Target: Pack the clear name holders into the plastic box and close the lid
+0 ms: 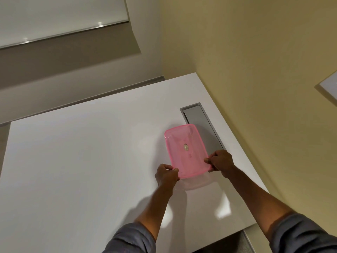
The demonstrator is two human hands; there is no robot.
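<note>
A translucent pink lid point(186, 150) covers a clear plastic box point(197, 185), of which only the near rim shows below the lid. My left hand point(166, 175) pinches the lid's near left corner. My right hand point(219, 161) grips its near right corner. The lid lies over the box, tilted slightly away from me. A small oval label sits at the lid's centre. The clear name holders are hidden or too faint to make out under the lid.
The box rests on a white table point(82, 161), near its right side. A grey recessed cable tray point(202, 125) runs along the table just behind the box. A yellow wall stands to the right, a grey wall behind.
</note>
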